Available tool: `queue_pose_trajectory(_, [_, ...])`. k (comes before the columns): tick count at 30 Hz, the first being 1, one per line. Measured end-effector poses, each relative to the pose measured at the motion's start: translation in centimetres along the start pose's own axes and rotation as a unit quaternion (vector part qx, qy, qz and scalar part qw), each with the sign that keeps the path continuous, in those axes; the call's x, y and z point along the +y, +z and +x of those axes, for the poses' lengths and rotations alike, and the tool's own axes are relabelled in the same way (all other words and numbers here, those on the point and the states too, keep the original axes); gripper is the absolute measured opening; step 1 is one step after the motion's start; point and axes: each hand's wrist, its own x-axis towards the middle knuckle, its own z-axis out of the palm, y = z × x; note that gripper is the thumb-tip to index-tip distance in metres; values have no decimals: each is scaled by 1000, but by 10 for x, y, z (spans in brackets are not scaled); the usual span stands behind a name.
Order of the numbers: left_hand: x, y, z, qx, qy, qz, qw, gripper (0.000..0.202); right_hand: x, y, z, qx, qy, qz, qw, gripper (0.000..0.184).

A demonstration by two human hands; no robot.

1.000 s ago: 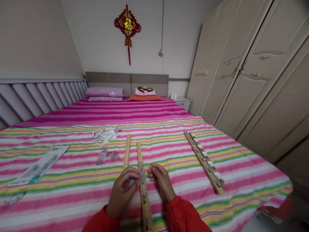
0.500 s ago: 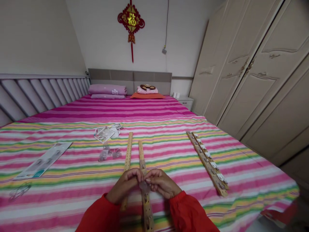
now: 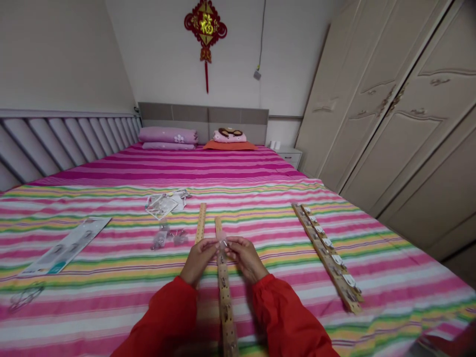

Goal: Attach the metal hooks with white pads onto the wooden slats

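Two long wooden strips with rows of holes lie side by side on the striped bedspread. My left hand and my right hand meet over the right strip, both in red sleeves. Their fingertips pinch a small clear plastic piece held just above that strip. The left strip runs under my left hand. Small metal fittings sit along the near part of the right strip.
Clear packets and small loose clips lie left of the strips. A printed card rests far left. Two more strips with white fittings lie to the right. Wardrobe doors stand right, pillows at the headboard.
Both hands have moved forward along the right strip, away from me, still pinched together on the small clear piece. The camera has shifted slightly.
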Motion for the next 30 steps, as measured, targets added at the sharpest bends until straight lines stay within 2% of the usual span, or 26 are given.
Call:
queue_pose_trajectory(8, [-18, -3, 43, 56, 10, 9, 998, 31, 12, 1, 26, 49, -68, -136, 987, 10])
queue_pose_trajectory(14, [-29, -5, 62, 65, 52, 100, 992, 20, 19, -6, 37, 59, -79, -157, 983, 8])
queue_pose_trajectory(23, [-37, -4, 70, 99, 88, 234, 963, 4, 32, -13, 46, 72, -89, -190, 975, 8])
queue_pose_trajectory(30, [-34, 0, 67, 109, 82, 316, 939, 10, 36, -15, 51, 85, -94, -203, 971, 6])
